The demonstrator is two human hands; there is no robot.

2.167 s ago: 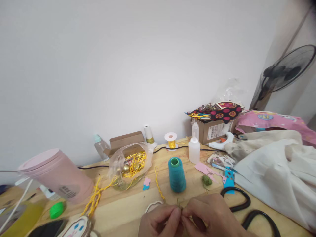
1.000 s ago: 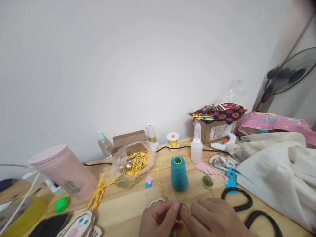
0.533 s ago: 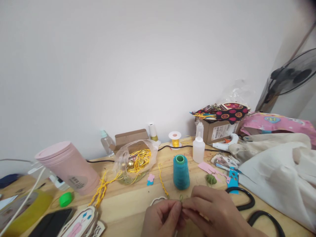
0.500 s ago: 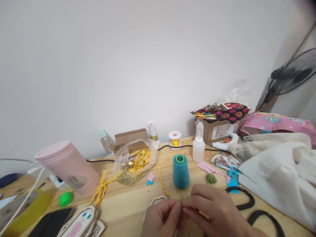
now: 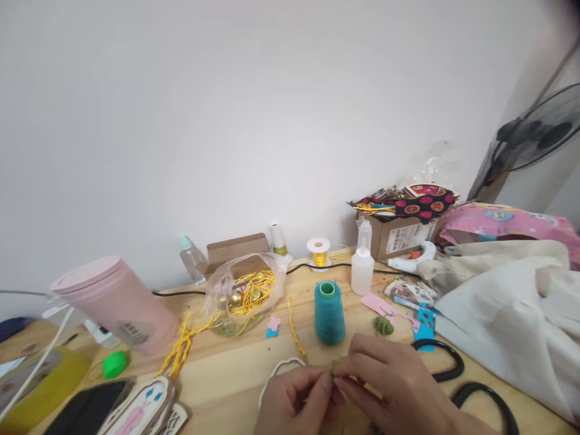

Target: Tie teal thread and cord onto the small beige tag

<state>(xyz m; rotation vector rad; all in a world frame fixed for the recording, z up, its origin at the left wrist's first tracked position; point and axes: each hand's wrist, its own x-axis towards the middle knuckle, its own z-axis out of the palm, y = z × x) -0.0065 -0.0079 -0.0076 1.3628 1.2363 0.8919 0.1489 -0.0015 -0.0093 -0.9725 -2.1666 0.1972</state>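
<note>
My left hand [image 5: 296, 399] and my right hand [image 5: 385, 380] meet at the bottom centre, thumbs and fingers pinched on a thin green cord [image 5: 333, 366] that shows between the fingertips. A white-edged shaped piece [image 5: 283, 366] lies partly under my left hand. Just behind it a twisted yellow cord [image 5: 295, 329] stretches back over the table. The teal thread cone [image 5: 330, 314] stands upright beyond my fingertips. A small green cord bundle [image 5: 383, 325] sits behind my right hand. Black scissor handles [image 5: 483, 396] lie to its right.
On the left are a pink tumbler [image 5: 118, 302], a phone [image 5: 88, 408], a green cap [image 5: 114, 364] and stacked tags [image 5: 145, 405]. Behind stand a bag of yellow cord [image 5: 249, 293], a yellow spool [image 5: 319, 254], a white bottle [image 5: 362, 272] and a cardboard box [image 5: 394, 237]. White cloth [image 5: 502, 314] lies right.
The view has shifted slightly, so the table items sit a little further left and higher. The green loop above my fingertips shows less. Both hands stay pinched together.
</note>
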